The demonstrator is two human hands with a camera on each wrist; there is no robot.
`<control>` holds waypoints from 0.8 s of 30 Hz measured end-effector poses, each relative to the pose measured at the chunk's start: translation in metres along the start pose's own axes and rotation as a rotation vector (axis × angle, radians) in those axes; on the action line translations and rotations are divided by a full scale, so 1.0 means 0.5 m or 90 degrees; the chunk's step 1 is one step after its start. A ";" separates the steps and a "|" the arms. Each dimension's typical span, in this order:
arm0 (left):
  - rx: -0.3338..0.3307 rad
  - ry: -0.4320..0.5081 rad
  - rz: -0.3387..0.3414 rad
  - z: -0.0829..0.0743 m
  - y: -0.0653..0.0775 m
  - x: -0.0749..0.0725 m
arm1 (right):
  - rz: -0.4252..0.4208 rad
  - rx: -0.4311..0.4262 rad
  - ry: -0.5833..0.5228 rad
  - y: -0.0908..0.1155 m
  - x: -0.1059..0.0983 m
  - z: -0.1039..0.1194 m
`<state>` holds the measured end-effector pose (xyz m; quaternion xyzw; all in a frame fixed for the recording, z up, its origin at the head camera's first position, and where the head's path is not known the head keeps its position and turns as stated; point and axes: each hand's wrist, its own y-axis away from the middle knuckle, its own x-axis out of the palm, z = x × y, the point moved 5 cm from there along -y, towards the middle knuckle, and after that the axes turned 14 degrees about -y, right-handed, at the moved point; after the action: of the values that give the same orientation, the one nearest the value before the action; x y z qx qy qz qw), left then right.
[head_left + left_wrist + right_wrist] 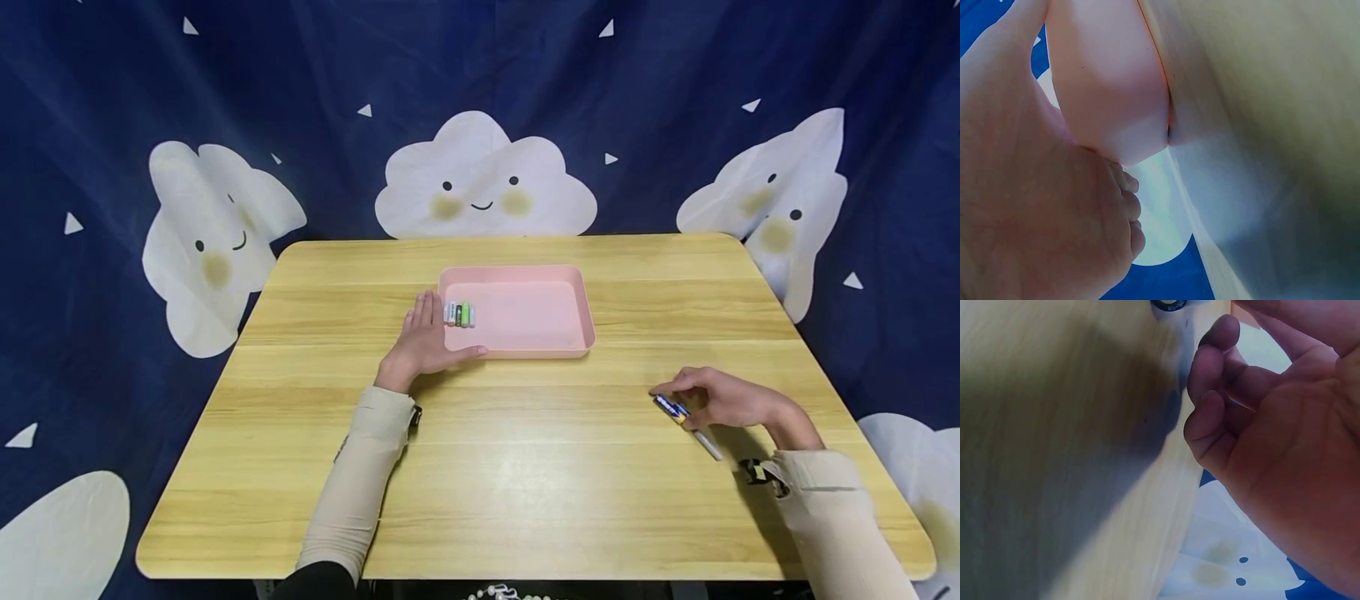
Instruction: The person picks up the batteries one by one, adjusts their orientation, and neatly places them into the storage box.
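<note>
At the center of the frame, you are resting your left hand (423,343) against the near left corner of a pink tray (528,315); its fingers are lying straight, its thumb is stretching along the front edge, and it is grasping nothing. Inside, small batteries (465,314) are lying in a row by the left wall. At lower right, your right hand (727,400) is bending over the tabletop (525,483), its forefinger and thumb curling around a blue battery (666,407); how firm the hold is, the views are not telling. A silver battery (708,445) is lying just beside the thumb. Across the top, a navy curtain (495,67) with smiling clouds is hanging.
</note>
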<state>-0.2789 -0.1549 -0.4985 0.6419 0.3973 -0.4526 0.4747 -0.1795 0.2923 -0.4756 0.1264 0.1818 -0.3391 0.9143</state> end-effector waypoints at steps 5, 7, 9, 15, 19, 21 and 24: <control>-0.001 -0.006 0.001 0.007 -0.008 0.008 | -0.015 0.017 -0.025 -0.006 -0.001 -0.002; -0.002 -0.004 0.001 0.009 -0.011 0.010 | -0.023 0.024 -0.031 -0.010 0.000 -0.003; -0.001 0.002 0.002 0.010 -0.013 0.012 | -0.031 0.026 -0.027 -0.014 0.003 -0.004; 0.002 0.015 0.003 0.009 -0.009 0.012 | -0.061 0.014 0.011 -0.027 0.004 -0.002; -0.001 0.007 0.001 0.007 -0.004 0.009 | -0.092 0.018 0.038 -0.039 -0.002 0.006; 0.000 0.007 -0.001 0.004 0.001 0.004 | -0.109 0.017 0.046 -0.045 -0.005 0.012; 0.005 0.014 -0.011 -0.001 0.010 -0.003 | -0.126 0.014 0.050 -0.053 -0.009 0.022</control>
<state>-0.2748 -0.1559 -0.4957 0.6452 0.4060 -0.4516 0.4637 -0.1974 0.2714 -0.4668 0.1310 0.2253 -0.4242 0.8673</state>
